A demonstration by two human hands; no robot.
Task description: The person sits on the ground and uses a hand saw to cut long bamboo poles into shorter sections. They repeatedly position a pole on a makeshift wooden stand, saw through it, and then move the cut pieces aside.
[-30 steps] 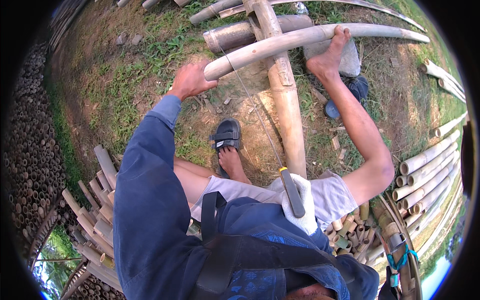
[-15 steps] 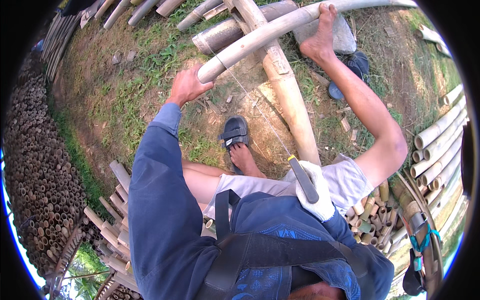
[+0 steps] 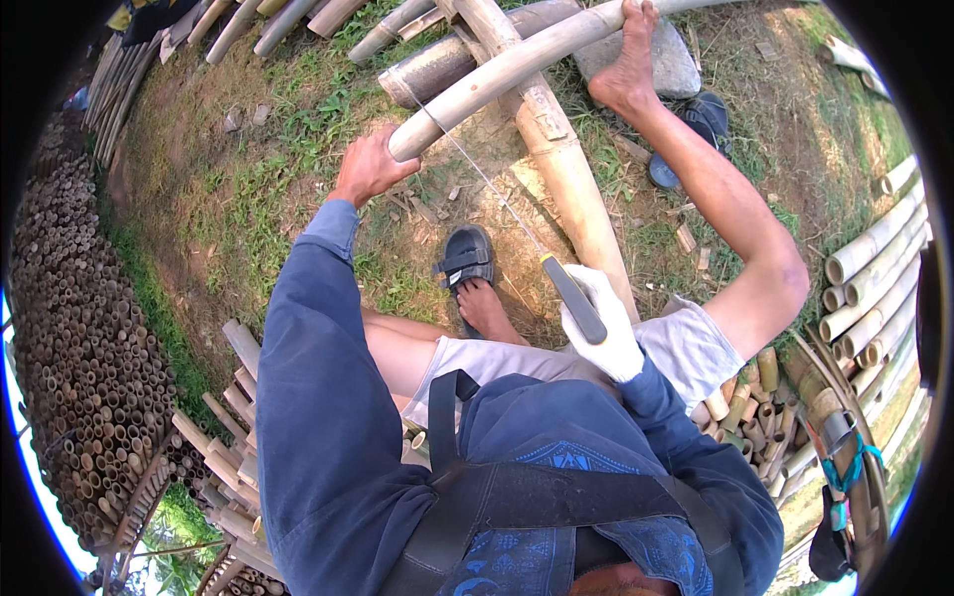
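My bare left hand (image 3: 371,167) is wrapped round the near left end of a pale bamboo pole (image 3: 507,72). A thin-bladed hand saw (image 3: 574,300) with a dark handle is gripped in my right hand (image 3: 608,328), which wears a white glove. The blade slants up and left from the handle, and its far part meets the pole just beyond my left hand. The pole lies across a thicker bamboo support (image 3: 568,184). My bare right foot (image 3: 626,77) presses on the pole farther along.
A grey stone (image 3: 668,68) lies by the raised foot, with an empty sandal (image 3: 706,117) nearby. My other foot, in a sandal (image 3: 465,256), stands on the ground. A thick dark bamboo piece (image 3: 437,72) lies behind the pole. Bamboo stacks (image 3: 89,377) line both sides.
My right hand has pushed the saw forward and left, away from my lap, so less blade shows before the pole. My left hand keeps its grip on the pole.
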